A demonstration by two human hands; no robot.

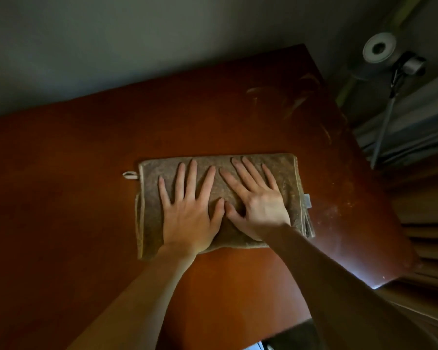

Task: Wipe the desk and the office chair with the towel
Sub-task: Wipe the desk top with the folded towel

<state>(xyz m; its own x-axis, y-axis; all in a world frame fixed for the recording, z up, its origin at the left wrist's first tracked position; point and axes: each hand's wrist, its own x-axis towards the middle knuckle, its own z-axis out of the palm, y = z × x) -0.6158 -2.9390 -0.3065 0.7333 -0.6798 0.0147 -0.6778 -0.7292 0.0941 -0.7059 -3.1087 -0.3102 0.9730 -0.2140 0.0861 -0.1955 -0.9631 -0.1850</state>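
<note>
Head — nubby folded towel (287,176), smooth desk (74,198)

A plain grey wall (111,46) is filling the top of the view, lying in dim light. At the far right, a round grey disc (379,48) with a dark hole is sitting above a thin metal pole (384,127) that is slanting downward. A yellow-green strip (349,89) is running beside it. Lower down, pale grey folds (415,127) are lying above brown wooden slats (430,238).
</note>
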